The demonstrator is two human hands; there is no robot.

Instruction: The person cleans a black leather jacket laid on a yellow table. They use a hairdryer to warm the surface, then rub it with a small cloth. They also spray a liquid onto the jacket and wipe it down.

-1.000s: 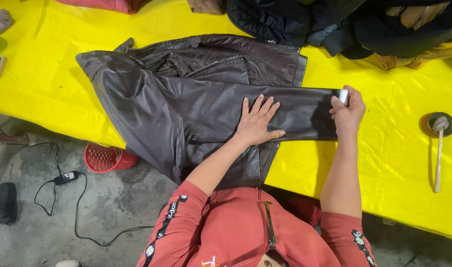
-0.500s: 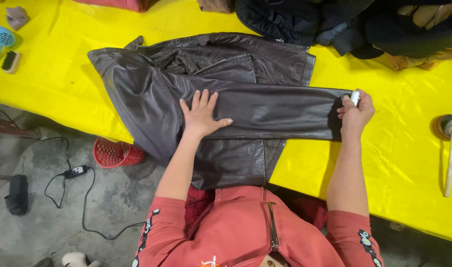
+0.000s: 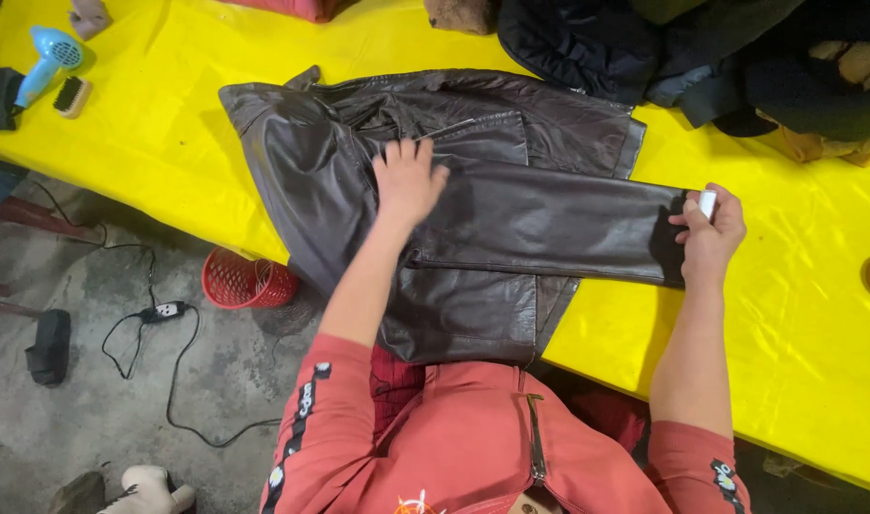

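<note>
A person in a red top leans over a yellow-covered table (image 3: 168, 143) where a dark brown leather jacket (image 3: 511, 143) lies spread flat, one sleeve (image 3: 549, 224) folded across the body toward the right. The left hand (image 3: 406, 181) presses palm-down on the jacket near the collar, fingers spread wide and flat – holding nothing. The right hand (image 3: 709, 233) grips the sleeve's cuff end, fingers curled around a small white object (image 3: 708, 203) – what it is cannot be told. A heap of dark clothes (image 3: 682, 57) sits just beyond the jacket. At the table's left end lie a blue hair dryer (image 3: 45, 57) and a brush (image 3: 71, 95); a red basket (image 3: 245, 283) and a black cable (image 3: 159, 324) rest on the floor below
</note>
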